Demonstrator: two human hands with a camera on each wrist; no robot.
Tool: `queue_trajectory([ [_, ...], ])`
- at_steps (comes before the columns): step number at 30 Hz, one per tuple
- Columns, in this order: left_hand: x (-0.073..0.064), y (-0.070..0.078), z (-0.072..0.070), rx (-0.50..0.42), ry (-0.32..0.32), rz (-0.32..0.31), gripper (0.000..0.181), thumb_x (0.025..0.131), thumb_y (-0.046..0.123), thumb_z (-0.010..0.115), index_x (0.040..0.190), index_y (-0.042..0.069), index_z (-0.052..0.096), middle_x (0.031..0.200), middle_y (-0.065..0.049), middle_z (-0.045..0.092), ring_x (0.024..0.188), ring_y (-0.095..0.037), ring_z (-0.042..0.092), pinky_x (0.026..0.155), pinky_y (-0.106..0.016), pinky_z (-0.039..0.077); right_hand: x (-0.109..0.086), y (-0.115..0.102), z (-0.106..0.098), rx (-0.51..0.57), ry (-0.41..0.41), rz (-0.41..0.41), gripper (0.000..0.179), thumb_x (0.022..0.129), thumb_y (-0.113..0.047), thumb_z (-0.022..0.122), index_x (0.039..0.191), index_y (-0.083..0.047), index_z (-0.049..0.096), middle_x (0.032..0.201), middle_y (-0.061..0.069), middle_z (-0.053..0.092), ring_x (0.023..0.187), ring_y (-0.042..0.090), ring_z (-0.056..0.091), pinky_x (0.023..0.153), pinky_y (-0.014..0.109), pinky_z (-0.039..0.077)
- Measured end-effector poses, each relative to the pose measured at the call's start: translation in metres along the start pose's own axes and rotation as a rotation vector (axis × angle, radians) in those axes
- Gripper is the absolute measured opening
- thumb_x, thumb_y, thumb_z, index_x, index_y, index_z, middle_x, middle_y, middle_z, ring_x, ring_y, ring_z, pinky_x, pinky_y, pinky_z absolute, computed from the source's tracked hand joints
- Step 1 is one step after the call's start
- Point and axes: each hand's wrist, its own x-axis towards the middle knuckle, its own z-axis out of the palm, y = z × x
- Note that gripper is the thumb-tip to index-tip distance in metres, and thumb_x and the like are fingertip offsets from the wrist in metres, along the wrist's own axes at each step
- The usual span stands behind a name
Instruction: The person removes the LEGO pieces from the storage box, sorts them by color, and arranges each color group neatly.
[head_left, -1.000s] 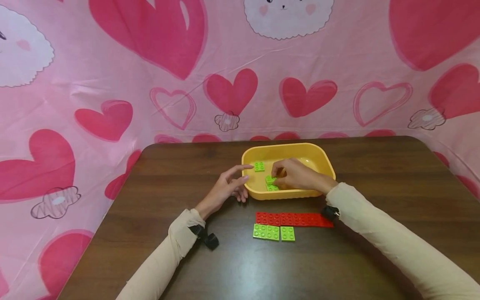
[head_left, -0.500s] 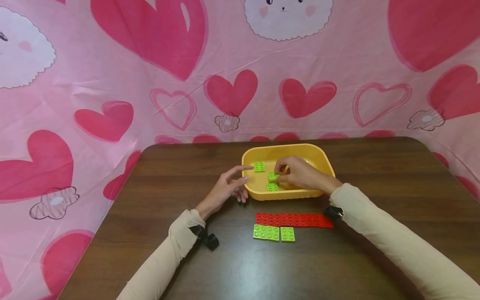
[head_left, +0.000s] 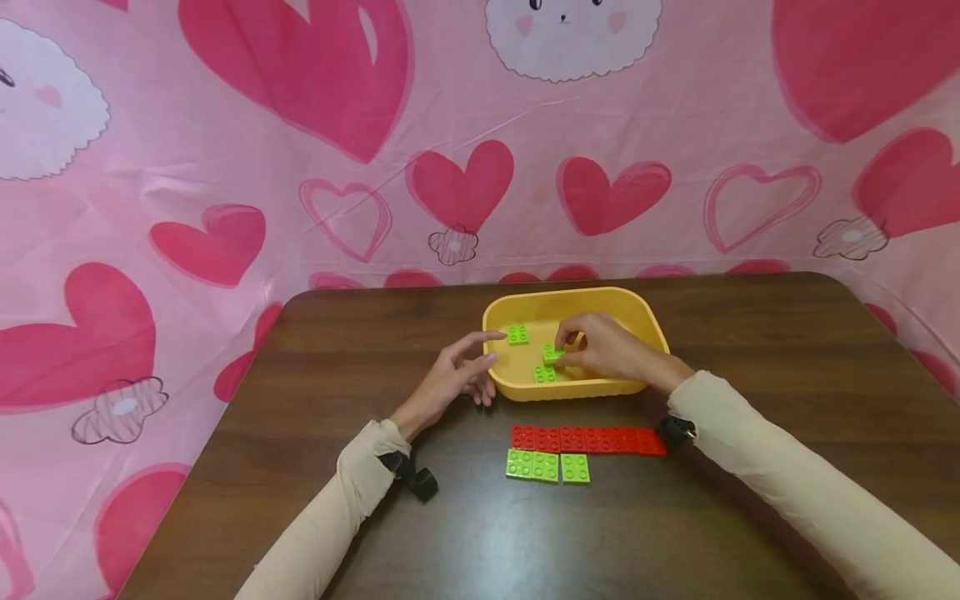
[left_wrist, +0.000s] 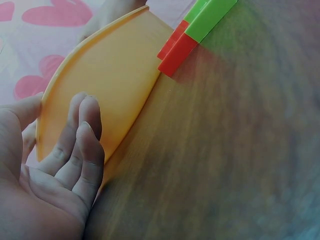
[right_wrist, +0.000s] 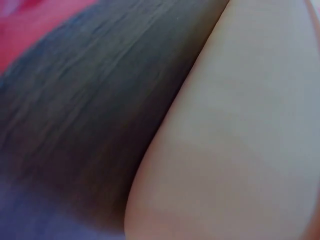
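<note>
Inside the yellow tub (head_left: 581,389), my right hand (head_left: 603,346) pinches a green toy building brick (head_left: 551,353) between thumb and fingers. Just below it in the head view lies another green brick (head_left: 543,375), and a further green brick (head_left: 518,335) sits near the tub's left wall. My left hand (head_left: 456,372) rests at the tub's left end, index finger and thumb reaching to the rim. In the left wrist view its other fingers (left_wrist: 91,117) lie relaxed by the outer wall. The right wrist view shows only a pale blurred surface and the dark table, with no brick.
In front of the tub, a row of red bricks (head_left: 573,439) lies on the brown wooden table (head_left: 360,350). Along its near side are three green bricks (head_left: 545,467), the rightmost set slightly apart. A pink heart-patterned cloth (head_left: 525,217) hangs behind the table.
My right hand has shifted a little to the right and lifted the pinched green brick away from the one below it. My left hand has stayed at the tub's left end.
</note>
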Motion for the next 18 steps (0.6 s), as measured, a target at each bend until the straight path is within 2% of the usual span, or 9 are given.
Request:
queue_trajectory([
  [12,0.0,0.001,0.0,-0.01,-0.001,-0.003,0.043,0.103,0.026,0.057,0.144,0.015,0.05,0.071,-0.018,0.066,0.056,-0.023,0.062,0.052,-0.032,0.053,-0.013,-0.002,-0.008,-0.021,0.113,-0.056,0.016,0.078,-0.013,0.086,0.086,-0.011,0.073,0.081,-0.005,0.067,0.081,0.019,0.062,0.077,0.04,0.055],
  [18,0.0,0.001,-0.001,-0.004,-0.003,-0.004,0.043,0.103,0.026,0.057,0.144,0.015,0.05,0.071,-0.018,0.066,0.056,-0.023,0.062,0.052,-0.031,0.053,-0.023,-0.008,-0.014,-0.021,0.127,-0.03,0.026,0.077,-0.012,0.086,0.099,-0.009,0.073,0.092,-0.002,0.07,0.085,0.019,0.063,0.081,0.039,0.056],
])
